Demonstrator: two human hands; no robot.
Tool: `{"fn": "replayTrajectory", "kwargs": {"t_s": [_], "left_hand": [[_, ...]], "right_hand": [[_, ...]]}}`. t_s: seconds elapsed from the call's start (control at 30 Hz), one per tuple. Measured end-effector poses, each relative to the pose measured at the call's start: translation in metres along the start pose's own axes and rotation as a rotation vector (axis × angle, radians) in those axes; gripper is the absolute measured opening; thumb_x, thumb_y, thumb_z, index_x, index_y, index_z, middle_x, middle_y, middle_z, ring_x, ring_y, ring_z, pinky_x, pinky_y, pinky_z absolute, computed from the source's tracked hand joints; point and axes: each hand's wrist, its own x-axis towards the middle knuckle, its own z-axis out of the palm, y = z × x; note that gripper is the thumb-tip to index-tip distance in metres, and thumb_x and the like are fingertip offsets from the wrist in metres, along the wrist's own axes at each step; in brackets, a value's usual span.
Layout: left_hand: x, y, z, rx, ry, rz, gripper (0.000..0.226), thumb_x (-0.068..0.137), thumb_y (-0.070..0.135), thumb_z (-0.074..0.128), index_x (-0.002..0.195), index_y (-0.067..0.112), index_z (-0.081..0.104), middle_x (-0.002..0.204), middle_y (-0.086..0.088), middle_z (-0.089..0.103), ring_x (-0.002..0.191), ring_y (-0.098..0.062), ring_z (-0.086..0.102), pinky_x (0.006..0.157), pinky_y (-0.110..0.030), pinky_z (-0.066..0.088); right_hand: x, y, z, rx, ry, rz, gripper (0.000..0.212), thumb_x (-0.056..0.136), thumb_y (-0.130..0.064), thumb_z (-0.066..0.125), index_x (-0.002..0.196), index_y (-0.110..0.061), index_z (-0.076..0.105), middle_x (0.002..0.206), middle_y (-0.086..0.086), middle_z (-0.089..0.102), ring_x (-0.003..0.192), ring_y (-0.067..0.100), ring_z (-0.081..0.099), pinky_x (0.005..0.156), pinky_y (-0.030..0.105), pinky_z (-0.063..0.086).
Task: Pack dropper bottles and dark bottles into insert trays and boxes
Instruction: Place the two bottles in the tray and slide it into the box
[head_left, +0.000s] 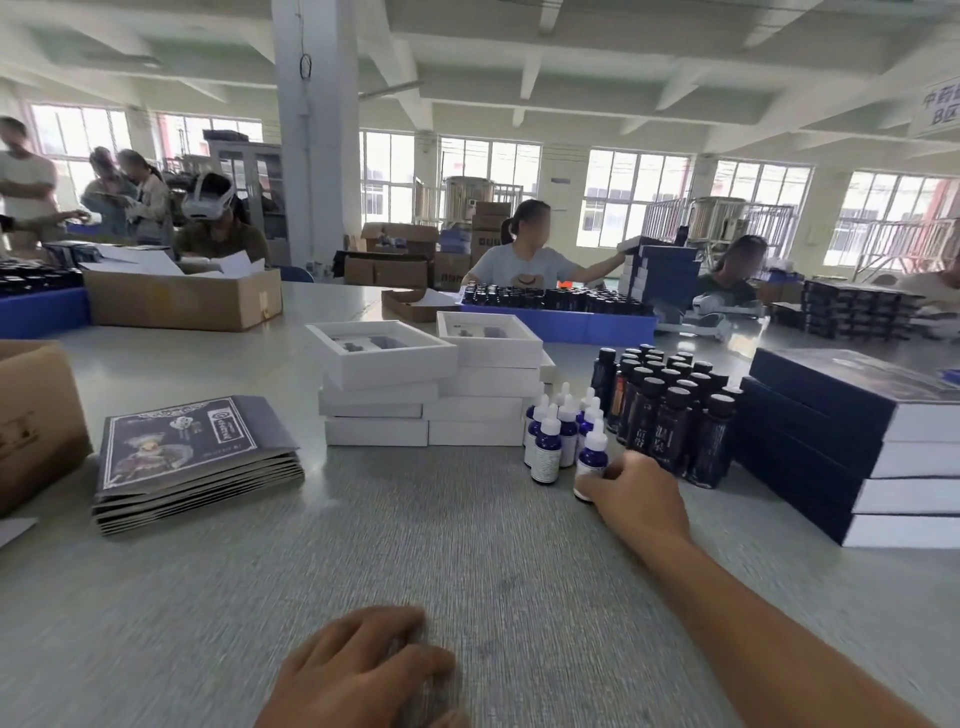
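At the near edge of a small cluster of dropper bottles (558, 431), right of centre on the grey table (467, 545), the right hand (636, 496) is wrapped around the lower body of the nearest dropper bottle (591, 457), which stands upright with its white bulb cap and blue shoulder showing above the fingers. The rest of the cluster stands just to the far left of it, blue bodies with white labels and white caps. Just to the right and farther back is a tight block of dark bottles (670, 410) with black caps, all upright. Left of the droppers are two side-by-side stacks of white insert trays (431, 389); the top tray of each stack shows grey shaped recesses, whose contents I cannot make out. At the far right a stack of dark blue boxes (852, 447) with white edges sits beside the dark bottles. On the left of the table lies a pile of printed sleeves (192, 457), fanned slightly, and a brown carton (36, 415) sits at the left edge. The left hand (363, 670) lies palm down at the near edge of the table, fingers loosely curled, holding nothing. Across the table other people sit among more bottles and boxes.
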Motion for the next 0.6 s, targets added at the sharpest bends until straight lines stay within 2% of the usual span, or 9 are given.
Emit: {"fn": "replayTrajectory", "kwargs": {"t_s": [0.03,0.07,0.1,0.13,0.2,0.3,0.4,0.5,0.6], "left_hand": [[0.0,0.002,-0.004,-0.046,-0.069,-0.024,0.05,0.087,0.078,0.022,0.092,0.058,0.067,0.111,0.03,0.063,0.099,0.006,0.063,0.072,-0.024,0.058],[0.002,0.003,-0.005,-0.085,-0.065,-0.043,0.046,0.078,0.082,0.027,0.101,0.061,0.063,0.123,0.035,0.053,0.112,0.009,0.054,0.089,-0.029,0.054],[0.003,0.004,-0.006,-0.141,-0.069,-0.066,0.05,0.071,0.084,0.03,0.111,0.066,0.053,0.135,0.041,0.035,0.125,0.012,0.041,0.107,-0.03,0.04],[0.002,0.001,-0.005,-0.15,-0.028,-0.105,0.052,0.069,0.085,0.031,0.118,0.07,0.041,0.138,0.046,0.016,0.133,0.014,0.027,0.113,-0.022,0.027],[0.011,-0.003,-0.009,-0.133,0.002,-0.191,0.051,0.074,0.079,0.039,0.122,0.07,0.026,0.138,0.047,0.004,0.137,0.011,0.02,0.114,-0.019,0.023],[0.05,-0.015,-0.033,-0.099,0.269,-0.209,0.059,0.086,0.062,0.053,0.141,0.053,0.031,0.152,0.03,0.019,0.138,0.0,0.024,0.113,-0.027,0.023],[0.112,-0.037,-0.064,0.122,0.468,-0.233,0.066,0.09,0.044,0.062,0.147,0.03,0.033,0.157,0.003,0.026,0.143,-0.019,0.023,0.115,-0.038,0.023],[0.158,-0.061,-0.081,0.346,0.426,-0.321,0.069,0.087,0.04,0.066,0.146,0.021,0.035,0.152,-0.006,0.035,0.143,-0.027,0.024,0.117,-0.045,0.021],[0.176,-0.079,-0.083,0.5,0.348,-0.375,0.055,0.089,0.034,0.064,0.14,0.02,0.049,0.145,-0.006,0.048,0.143,-0.028,0.027,0.118,-0.047,0.021]], "right_hand": [[-0.006,0.003,-0.007,0.005,-0.024,-0.005,0.023,0.078,-0.037,0.073,0.087,-0.019,0.063,0.08,-0.004,0.065,0.073,0.011,0.06,0.064,0.03,0.049],[-0.013,0.007,-0.014,0.018,-0.055,-0.011,0.023,0.076,-0.037,0.075,0.086,-0.019,0.063,0.08,-0.004,0.066,0.073,0.01,0.061,0.064,0.03,0.049],[-0.02,0.011,-0.022,0.03,-0.09,-0.021,0.024,0.075,-0.038,0.077,0.085,-0.021,0.063,0.08,-0.005,0.067,0.074,0.01,0.061,0.063,0.03,0.049],[-0.029,0.015,-0.03,0.031,-0.129,-0.037,0.025,0.074,-0.039,0.078,0.086,-0.023,0.063,0.08,-0.007,0.067,0.075,0.008,0.062,0.062,0.029,0.048],[-0.05,0.022,-0.042,0.017,-0.196,-0.078,0.028,0.073,-0.042,0.079,0.091,-0.029,0.062,0.083,-0.013,0.066,0.075,0.002,0.061,0.059,0.021,0.042],[-0.076,0.027,-0.045,-0.059,-0.2,-0.152,0.027,0.078,-0.049,0.074,0.095,-0.035,0.059,0.082,-0.018,0.063,0.073,-0.001,0.059,0.057,0.013,0.036],[-0.089,0.024,-0.043,-0.104,-0.202,-0.199,0.028,0.084,-0.052,0.069,0.103,-0.037,0.054,0.087,-0.019,0.06,0.076,-0.001,0.057,0.059,0.012,0.036],[-0.09,0.021,-0.044,-0.086,-0.209,-0.184,0.029,0.085,-0.049,0.068,0.107,-0.034,0.054,0.09,-0.016,0.059,0.078,-0.001,0.055,0.061,0.011,0.037],[-0.088,0.019,-0.045,-0.089,-0.221,-0.187,0.029,0.086,-0.05,0.067,0.106,-0.036,0.052,0.092,-0.017,0.058,0.079,-0.002,0.054,0.061,0.01,0.036]]}}
